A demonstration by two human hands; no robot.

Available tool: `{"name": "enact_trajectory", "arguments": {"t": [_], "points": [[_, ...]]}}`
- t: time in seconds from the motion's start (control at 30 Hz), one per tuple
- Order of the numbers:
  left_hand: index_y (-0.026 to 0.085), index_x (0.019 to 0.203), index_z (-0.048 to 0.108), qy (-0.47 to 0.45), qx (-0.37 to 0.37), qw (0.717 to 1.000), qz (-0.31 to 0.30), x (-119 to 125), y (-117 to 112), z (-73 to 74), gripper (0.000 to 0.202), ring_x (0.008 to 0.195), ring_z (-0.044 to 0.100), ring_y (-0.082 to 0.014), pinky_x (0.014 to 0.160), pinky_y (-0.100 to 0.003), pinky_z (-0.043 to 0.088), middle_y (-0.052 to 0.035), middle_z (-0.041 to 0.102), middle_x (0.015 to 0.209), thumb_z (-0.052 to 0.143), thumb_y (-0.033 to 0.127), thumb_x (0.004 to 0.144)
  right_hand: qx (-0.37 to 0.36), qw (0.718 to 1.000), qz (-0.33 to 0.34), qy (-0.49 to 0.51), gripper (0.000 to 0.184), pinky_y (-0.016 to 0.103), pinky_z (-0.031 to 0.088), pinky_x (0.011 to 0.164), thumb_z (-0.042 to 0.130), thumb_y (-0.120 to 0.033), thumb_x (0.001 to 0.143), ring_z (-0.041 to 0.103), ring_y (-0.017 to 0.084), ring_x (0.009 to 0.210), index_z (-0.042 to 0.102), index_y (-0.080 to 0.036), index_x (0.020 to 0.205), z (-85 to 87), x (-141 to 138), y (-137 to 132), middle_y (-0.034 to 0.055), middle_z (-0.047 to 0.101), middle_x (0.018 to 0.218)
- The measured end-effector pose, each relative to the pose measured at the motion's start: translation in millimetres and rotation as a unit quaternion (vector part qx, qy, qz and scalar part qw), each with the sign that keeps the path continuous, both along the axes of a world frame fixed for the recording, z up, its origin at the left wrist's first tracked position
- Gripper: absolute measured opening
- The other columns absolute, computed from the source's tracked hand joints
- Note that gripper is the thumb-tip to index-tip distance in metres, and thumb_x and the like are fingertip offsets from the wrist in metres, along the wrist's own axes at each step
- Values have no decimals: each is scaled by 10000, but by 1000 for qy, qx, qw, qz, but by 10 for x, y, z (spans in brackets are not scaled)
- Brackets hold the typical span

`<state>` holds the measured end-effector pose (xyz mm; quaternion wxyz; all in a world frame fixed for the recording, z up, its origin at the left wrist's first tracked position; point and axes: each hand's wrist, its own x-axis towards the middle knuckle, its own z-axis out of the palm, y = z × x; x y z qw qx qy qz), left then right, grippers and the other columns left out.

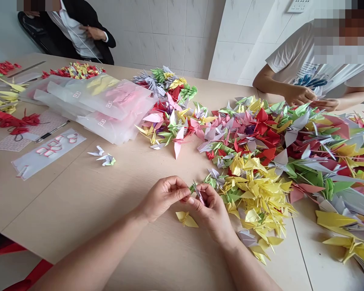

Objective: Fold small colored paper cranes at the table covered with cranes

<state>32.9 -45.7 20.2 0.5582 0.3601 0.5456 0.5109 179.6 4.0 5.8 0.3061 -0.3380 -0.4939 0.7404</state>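
Observation:
My left hand (170,196) is closed in a pinch above the table. A small green folded paper piece (192,188) shows at its fingertips, mostly hidden by the fingers. Close beside it, my right hand (210,208) is closed around a slim silver metal tool (198,192), its narrow end pointing up toward the green paper; its exact kind is unclear. Under the hands lies a yellow paper crane (186,219). Right of my right hand spreads a heap of yellow paper cranes (255,190), with green and white ones mixed in.
A large pile of multicoloured cranes (261,125) covers the right side. Translucent plastic bags (109,105) lie back left. Two white cranes (104,155), a sticker sheet (50,151) and a pen (51,131) are at left. Across the table sit two people (81,34), one with hands (312,99) near the pile.

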Motion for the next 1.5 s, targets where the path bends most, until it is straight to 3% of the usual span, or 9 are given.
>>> {"name": "enact_trajectory", "arguments": {"t": [0.23, 0.47, 0.63, 0.9, 1.07, 1.23, 1.5], "points": [[155, 684, 576, 24, 15, 999, 15, -40, 16, 33, 176, 637, 477, -116, 641, -238, 383, 13, 546, 641, 589, 293, 793, 12, 997, -13, -69, 218, 221, 193, 434, 571, -394, 822, 217, 86, 480, 529, -191, 755, -70, 62, 33, -76, 289, 546], [153, 672, 564, -89, -34, 994, -45, -40, 17, 35, 160, 613, 482, -115, 617, -234, 392, 3, 543, 627, 583, 272, 777, -9, 998, 8, -55, 274, 231, 153, 423, 580, -408, 812, 186, 83, 456, 487, -193, 670, -118, 65, 43, -81, 287, 509], [159, 681, 558, -71, -18, 997, 9, -56, 35, -8, 162, 626, 512, -122, 644, -253, 409, 8, 559, 636, 572, 281, 787, -30, 999, -4, -31, 318, 232, 142, 414, 564, -420, 825, 173, 82, 442, 426, -204, 638, -103, 65, 41, -90, 267, 485], [161, 797, 557, -20, -8, 1000, -11, -3, 10, -18, 168, 695, 552, -129, 687, -270, 441, 8, 573, 727, 599, 323, 791, -36, 999, 0, -28, 344, 230, 159, 413, 587, -410, 811, 199, 79, 447, 400, -201, 612, -82, 51, 40, -86, 284, 487], [146, 773, 578, -14, -24, 1000, -12, 3, 4, -15, 180, 678, 555, -117, 660, -238, 420, 12, 589, 692, 633, 318, 770, -20, 999, 13, -37, 353, 224, 181, 418, 619, -399, 788, 225, 74, 452, 396, -197, 604, -104, 43, 33, -83, 308, 497], [136, 728, 592, -76, -37, 996, 1, -14, 14, -12, 157, 653, 553, -100, 641, -214, 411, 16, 604, 663, 684, 263, 731, -23, 999, 28, -23, 334, 221, 179, 427, 628, -387, 792, 247, 66, 460, 440, -179, 611, -113, 43, 46, -74, 354, 515], [144, 713, 537, -229, -75, 970, -38, -67, 0, -56, 145, 594, 576, -93, 597, -212, 451, 16, 602, 635, 673, 182, 747, -121, 985, 98, 76, 313, 210, 134, 396, 664, -374, 768, 247, 38, 417, 505, -152, 616, -41, 69, 43, -56, 435, 524]]}}
